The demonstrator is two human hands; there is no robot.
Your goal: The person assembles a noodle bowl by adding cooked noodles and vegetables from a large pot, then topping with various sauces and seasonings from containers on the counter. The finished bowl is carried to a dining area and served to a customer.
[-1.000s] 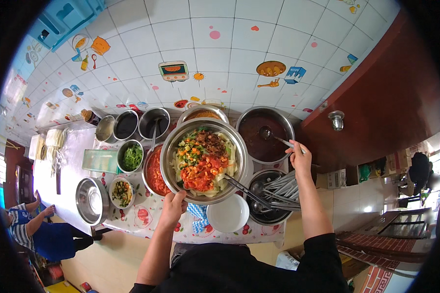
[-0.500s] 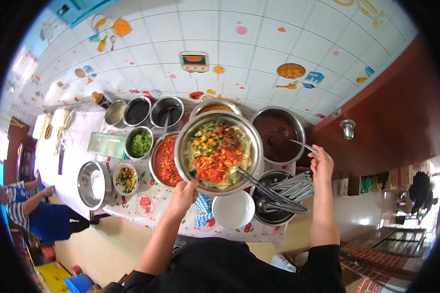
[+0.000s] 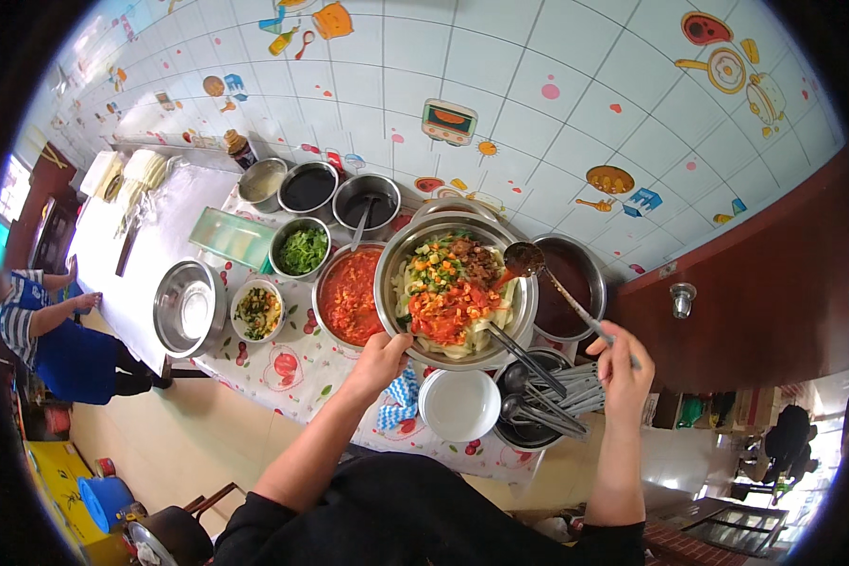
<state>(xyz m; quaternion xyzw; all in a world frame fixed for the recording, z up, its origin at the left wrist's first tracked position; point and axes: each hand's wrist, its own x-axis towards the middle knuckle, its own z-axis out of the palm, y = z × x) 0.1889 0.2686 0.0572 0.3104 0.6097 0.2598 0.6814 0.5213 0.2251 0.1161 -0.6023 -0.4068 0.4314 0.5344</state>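
Observation:
My left hand (image 3: 382, 363) is closed on the near left rim of a large steel bowl (image 3: 384, 307). Flat pale noodles (image 3: 424, 325) fill it, topped with red tomato-and-egg sauce, browned mince and diced vegetables. A dark pair of tongs (image 3: 514, 347) leans in the bowl and sticks out over its near right rim. In my right hand (image 3: 625, 373) is the handle of a ladle (image 3: 524, 258). The ladle's cup, holding dark sauce, is over the bowl's right edge, tilted toward the noodles. Behind it stands a steel pot (image 3: 602, 283) of dark red-brown sauce.
Left of the bowl stand a pot of tomato sauce (image 3: 349, 297), chopped greens (image 3: 304, 250), diced vegetables (image 3: 258, 313) and a steel basin (image 3: 189, 307). Nearer are a white bowl (image 3: 459, 406), a blue-white cloth (image 3: 399, 401) and spare ladles (image 3: 547, 406). Another person (image 3: 52, 325) stands far left.
My right hand has lifted the ladle out of the dark sauce pot and brought it left, over the bowl's rim. My left hand keeps its hold. The whole view has turned somewhat.

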